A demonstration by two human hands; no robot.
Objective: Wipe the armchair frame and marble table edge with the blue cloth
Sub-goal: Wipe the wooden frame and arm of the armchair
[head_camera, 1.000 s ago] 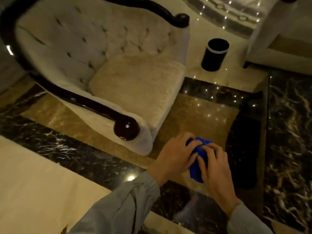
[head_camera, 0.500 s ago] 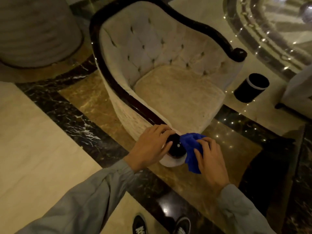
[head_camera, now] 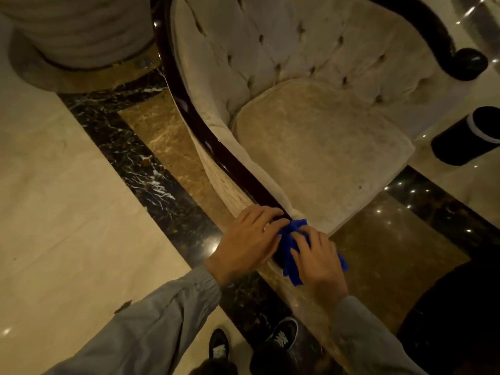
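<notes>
A cream tufted armchair (head_camera: 319,147) with a glossy dark wooden frame (head_camera: 205,136) fills the upper middle of the head view. The near end of its left arm rail lies under my hands. My left hand (head_camera: 249,239) rests on that rail end, fingers curled over the dark wood. My right hand (head_camera: 316,255) presses the crumpled blue cloth (head_camera: 290,253) against the rounded knob of the rail, which the cloth and hands mostly hide. The far arm's knob (head_camera: 469,63) shows at upper right. No marble table is in view.
A black cylindrical bin (head_camera: 465,136) with a pale rim stands on the floor right of the chair. A large pale round column base (head_camera: 78,31) sits at upper left. The polished marble floor (head_camera: 67,198) has dark veined borders. My shoes (head_camera: 281,336) show at the bottom.
I have come closer to the chair. Both hands went from holding the cloth in the air to the near arm rail; the cloth now covers the knob.
</notes>
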